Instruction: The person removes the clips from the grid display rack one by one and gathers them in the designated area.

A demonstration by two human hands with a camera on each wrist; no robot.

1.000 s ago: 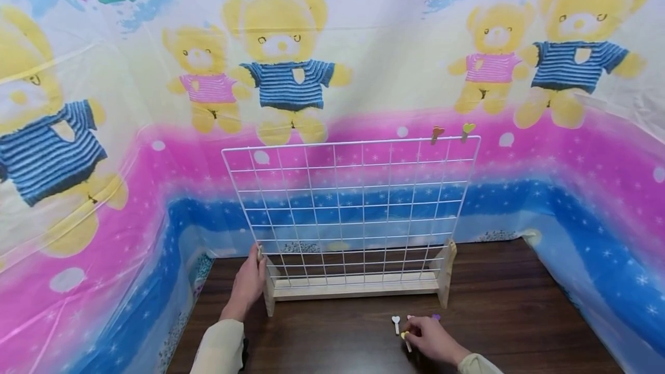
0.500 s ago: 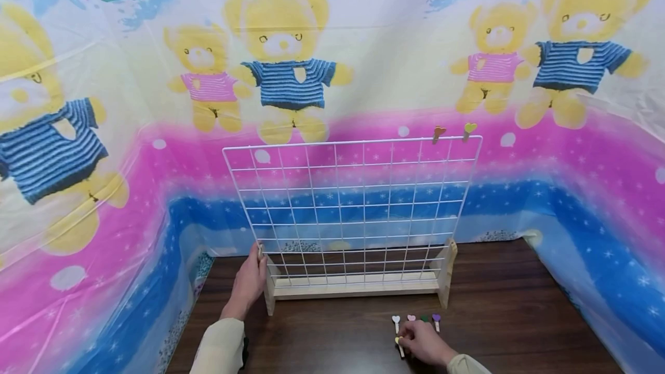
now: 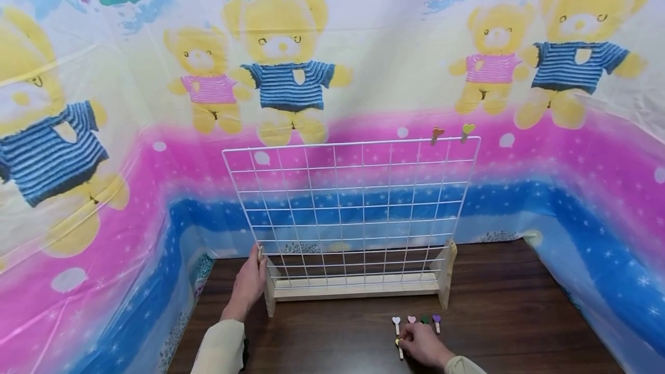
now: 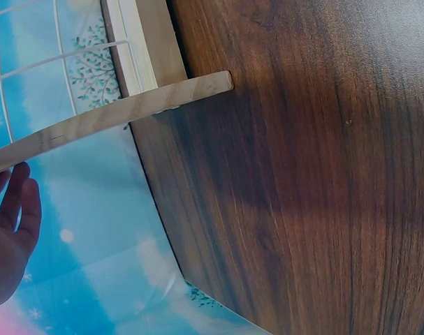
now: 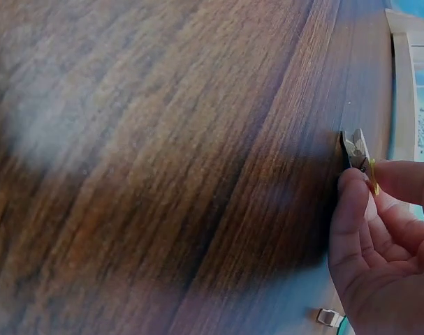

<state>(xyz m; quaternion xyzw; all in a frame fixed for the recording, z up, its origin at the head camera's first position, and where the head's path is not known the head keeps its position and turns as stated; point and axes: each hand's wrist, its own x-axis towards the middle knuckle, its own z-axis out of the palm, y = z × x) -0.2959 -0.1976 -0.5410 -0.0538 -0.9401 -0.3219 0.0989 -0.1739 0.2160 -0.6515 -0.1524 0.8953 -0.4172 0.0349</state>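
A white wire grid (image 3: 358, 212) stands upright in a wooden base (image 3: 355, 290). At its left end, my left hand (image 3: 248, 281) grips the upper part of the wooden side leg (image 4: 121, 112); in the left wrist view the fingers (image 4: 26, 202) lie against the wood's edge. My right hand (image 3: 423, 344) pinches a small clothespin with a yellow heart (image 3: 399, 351) between thumb and fingertips, low at the table. Beyond it lie a white-heart clothespin (image 3: 397, 324), a pink one (image 3: 411, 319), a dark green one (image 3: 425, 320), partly hidden, and a purple one (image 3: 437, 322).
Clipped on the grid's top wire at the right are an orange-brown heart clothespin (image 3: 436, 135) and a yellow-green one (image 3: 467, 131). The dark wooden table (image 3: 509, 305) is backed by a cloth printed with bears (image 3: 283, 51).
The right hand has shifted slightly left with the yellow-heart clothespin, which now sits more upright in view. The pink and green clothespins show more. My left hand stays on the stand.
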